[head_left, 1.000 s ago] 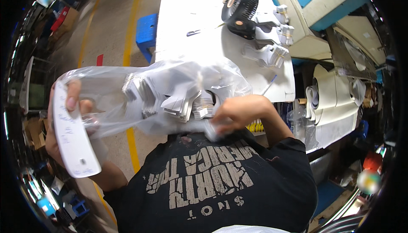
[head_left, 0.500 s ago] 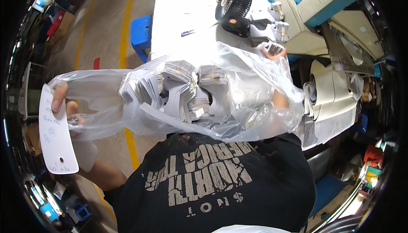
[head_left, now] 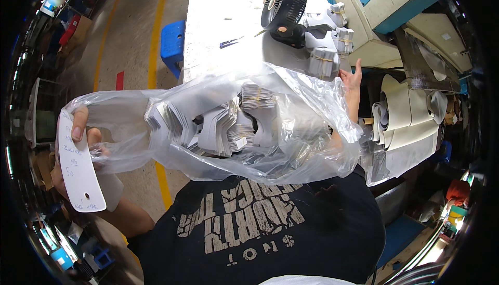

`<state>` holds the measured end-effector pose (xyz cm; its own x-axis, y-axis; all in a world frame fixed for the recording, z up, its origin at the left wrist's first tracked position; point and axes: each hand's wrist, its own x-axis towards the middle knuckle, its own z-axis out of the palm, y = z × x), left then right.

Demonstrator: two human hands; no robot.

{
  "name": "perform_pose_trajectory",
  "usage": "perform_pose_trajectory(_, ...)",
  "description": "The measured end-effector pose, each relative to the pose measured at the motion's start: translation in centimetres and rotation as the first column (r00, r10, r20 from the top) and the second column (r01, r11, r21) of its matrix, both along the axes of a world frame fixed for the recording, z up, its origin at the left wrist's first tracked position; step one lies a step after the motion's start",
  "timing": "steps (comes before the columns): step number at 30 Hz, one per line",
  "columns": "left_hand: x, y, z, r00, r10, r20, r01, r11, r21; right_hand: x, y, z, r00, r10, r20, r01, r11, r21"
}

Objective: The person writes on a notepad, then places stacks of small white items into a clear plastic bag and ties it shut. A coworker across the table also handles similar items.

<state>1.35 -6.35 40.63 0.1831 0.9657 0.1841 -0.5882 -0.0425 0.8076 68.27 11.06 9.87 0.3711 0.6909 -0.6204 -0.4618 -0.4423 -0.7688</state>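
My left hand (head_left: 82, 129) is closed at the far left, gripping a white handwritten card tag (head_left: 83, 168) together with one end of a clear plastic bag (head_left: 119, 111). Inside the bag lie several rubber-banded stacks of curved white cut pieces (head_left: 215, 126). My right hand (head_left: 352, 79) is at the bag's other end, beyond its edge, with the thumb stretched out. Its fingertips meet the side of a blurred banded bundle (head_left: 323, 62) on the table; they are partly hidden behind it. Clear film covers part of my right forearm.
A black fan (head_left: 285, 12) stands on the white table (head_left: 218, 20), beside more banded bundles (head_left: 338, 40). A small blue cutter (head_left: 228, 42) lies near the fan. A blue stool (head_left: 172, 43) is left of the table; rolled cream sheets (head_left: 405, 111) are at right.
My right hand's thumb has lifted away from the bundle, which has shifted left and now shows a larger side. The stacks in the bag have settled lower. My left hand moved slightly right.
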Motion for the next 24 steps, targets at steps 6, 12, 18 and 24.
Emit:
perform_pose_trajectory(6, 0.0, 1.2, -0.2, 0.999, -0.023, -0.03, 0.023, 1.0, 0.011, -1.3, 3.1, -2.6, 0.881, 0.286, 0.377, -0.259, 0.958, -0.122)
perform_pose_trajectory(12, -1.9, -0.5, -1.4, 0.954, 0.123, -0.275, -0.101, 0.991, 0.093, -8.5, 0.1, 0.9, 0.816, 0.445, 0.37, -0.488, 0.872, 0.026)
perform_pose_trajectory(18, 0.1, -1.3, -1.9, -0.243, 0.87, -0.429, -0.021, 0.437, 0.899, -12.9, -4.9, 6.5, 0.789, 0.489, 0.373, -0.599, 0.747, 0.289)
perform_pose_trajectory(24, 1.8, -2.4, -0.9, 0.277, 0.774, -0.569, -0.553, 0.613, 0.564, -13.0, -10.1, 6.0, 0.917, 0.393, 0.062, -0.378, 0.811, 0.447)
